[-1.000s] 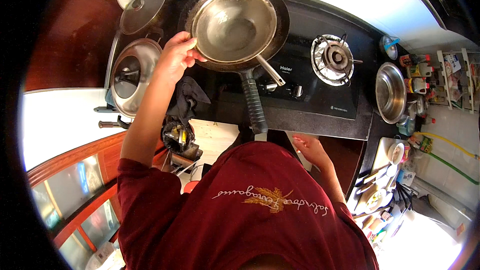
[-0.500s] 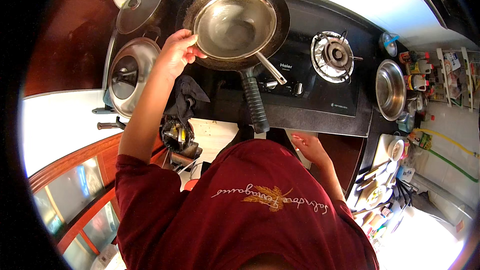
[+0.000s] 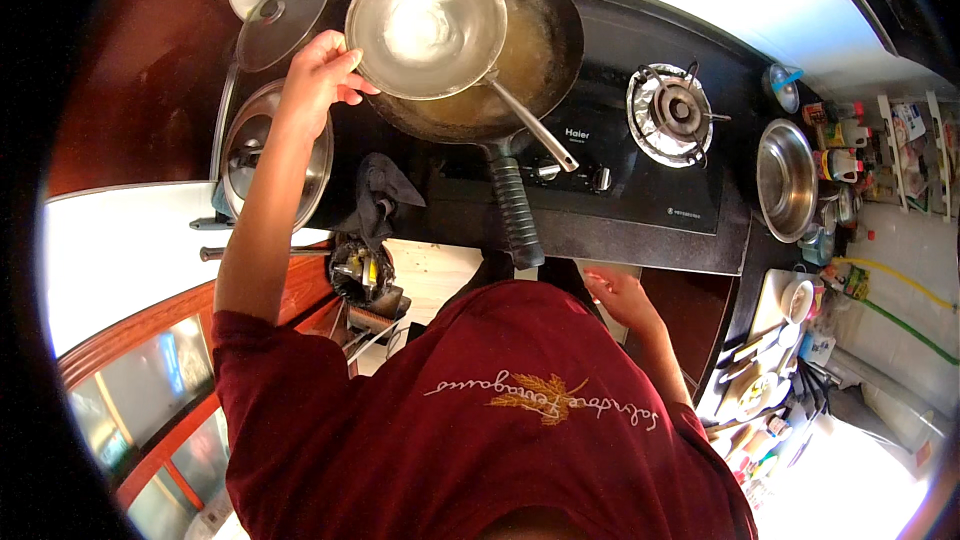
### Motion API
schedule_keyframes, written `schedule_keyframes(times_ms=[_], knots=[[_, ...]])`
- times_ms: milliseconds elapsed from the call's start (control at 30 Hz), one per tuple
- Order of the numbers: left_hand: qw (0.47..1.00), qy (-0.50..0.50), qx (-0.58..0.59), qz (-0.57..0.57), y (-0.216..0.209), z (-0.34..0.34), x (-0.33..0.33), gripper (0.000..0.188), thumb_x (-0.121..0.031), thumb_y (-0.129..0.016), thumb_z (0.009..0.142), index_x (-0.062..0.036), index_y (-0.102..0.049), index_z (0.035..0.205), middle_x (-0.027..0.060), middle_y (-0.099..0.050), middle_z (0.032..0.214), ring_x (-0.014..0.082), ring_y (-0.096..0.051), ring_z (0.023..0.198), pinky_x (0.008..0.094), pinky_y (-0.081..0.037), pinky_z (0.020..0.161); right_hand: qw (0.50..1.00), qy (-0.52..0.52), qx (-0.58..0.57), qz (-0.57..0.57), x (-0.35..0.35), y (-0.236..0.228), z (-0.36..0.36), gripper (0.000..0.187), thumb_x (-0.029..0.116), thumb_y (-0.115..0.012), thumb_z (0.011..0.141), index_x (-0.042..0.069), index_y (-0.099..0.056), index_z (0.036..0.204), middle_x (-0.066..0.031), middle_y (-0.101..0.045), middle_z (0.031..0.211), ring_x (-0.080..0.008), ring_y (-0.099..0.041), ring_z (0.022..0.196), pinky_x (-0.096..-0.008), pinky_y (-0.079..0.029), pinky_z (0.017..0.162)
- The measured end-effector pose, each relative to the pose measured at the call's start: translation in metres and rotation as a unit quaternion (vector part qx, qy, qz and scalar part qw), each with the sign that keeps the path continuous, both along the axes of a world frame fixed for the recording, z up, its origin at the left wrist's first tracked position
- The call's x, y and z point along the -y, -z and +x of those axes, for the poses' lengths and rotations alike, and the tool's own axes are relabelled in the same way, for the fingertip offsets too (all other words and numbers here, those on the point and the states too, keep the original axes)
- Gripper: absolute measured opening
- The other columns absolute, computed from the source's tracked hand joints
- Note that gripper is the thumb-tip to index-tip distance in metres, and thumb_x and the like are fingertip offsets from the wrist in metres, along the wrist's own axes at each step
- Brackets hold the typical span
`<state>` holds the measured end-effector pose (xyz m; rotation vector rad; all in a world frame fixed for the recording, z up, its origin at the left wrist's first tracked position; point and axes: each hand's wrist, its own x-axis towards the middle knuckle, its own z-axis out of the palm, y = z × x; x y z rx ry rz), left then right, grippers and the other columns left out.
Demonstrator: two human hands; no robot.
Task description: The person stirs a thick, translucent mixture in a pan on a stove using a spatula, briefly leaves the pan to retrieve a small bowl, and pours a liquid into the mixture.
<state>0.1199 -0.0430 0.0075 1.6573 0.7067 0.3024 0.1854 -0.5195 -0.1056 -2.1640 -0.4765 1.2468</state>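
With the middle of my view as the centre of the dial, I had the round metal bowl (image 3: 425, 25) between eleven and twelve o'clock, over part of the black wok (image 3: 568, 35). My left hand (image 3: 323, 77) pinched the bowl's rim at its eight o'clock, thumb against the edge and the other fingers curled close by it; I could not tell whether the bowl touched the wok. From the bowl's four o'clock side stuck out a slim metal handle (image 3: 532, 124), its far end hidden from me. At the bowl's three o'clock, brownish liquid (image 3: 528, 65) showed in the wok, whose ridged black grip (image 3: 515, 210) pointed between five and six. My right hand (image 3: 617, 295) hung near four o'clock, just on my side of the counter (image 3: 650, 248), its fingers loosely bent; I could not tell whether they pressed together. At two o'clock stood a gas burner (image 3: 682, 112) ringed with foil (image 3: 648, 142), and nearer three a steel basin (image 3: 786, 182). Toward ten o'clock my left forearm (image 3: 265, 210) partly covered a lidded pan (image 3: 316, 175); closer in, a dark cloth (image 3: 380, 192) draped over the counter's edge.
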Motion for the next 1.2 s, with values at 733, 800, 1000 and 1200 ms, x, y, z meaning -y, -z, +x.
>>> schedule_keyframes(times_ms=[733,800,1000,1200], knots=[[0.914,0.120,-0.222,0.317,-0.071,0.054,-0.049,0.017,-0.011,-0.050,0.084,-0.0079,-0.039,0.072,0.0026,-0.047,0.057,0.0134,-0.054,0.043,0.0253,-0.032,0.033,1.000,-0.009,0.005,0.013,-0.002,0.011,-0.002,0.039,0.034,-0.055,0.084,0.008,-0.058,0.114,-0.0155,-0.064,0.098,-0.0241,-0.064,0.084,-0.0342,-0.048,0.076],[0.919,0.120,-0.203,0.317,-0.069,0.055,-0.054,0.016,-0.011,-0.051,0.084,-0.0080,-0.040,0.073,0.0025,-0.049,0.058,0.0126,-0.055,0.044,0.0250,-0.033,0.033,1.000,-0.001,0.002,0.023,0.002,0.015,-0.001,0.039,0.033,-0.055,0.084,0.008,-0.058,0.114,-0.0150,-0.065,0.097,-0.0233,-0.064,0.082,-0.0339,-0.049,0.076],[0.934,0.079,-0.160,0.310,-0.046,0.046,-0.044,0.015,-0.009,-0.052,0.085,-0.0074,-0.041,0.074,0.0027,-0.051,0.059,0.0110,-0.053,0.044,0.0251,-0.036,0.035,1.000,0.014,-0.014,0.016,0.000,0.007,0.004,0.038,0.032,-0.055,0.084,0.007,-0.058,0.113,-0.0148,-0.065,0.093,-0.0223,-0.064,0.080,-0.0340,-0.049,0.074],[0.906,0.090,-0.157,0.382,-0.052,0.046,-0.051,0.017,-0.012,-0.051,0.086,-0.0074,-0.041,0.074,0.0004,-0.047,0.055,0.0089,-0.050,0.045,0.0247,-0.037,0.037,1.000,-0.010,0.014,0.016,-0.003,0.010,0.004,0.039,0.032,-0.056,0.084,0.006,-0.058,0.112,-0.0143,-0.066,0.089,-0.0194,-0.063,0.076,-0.0321,-0.049,0.072]])
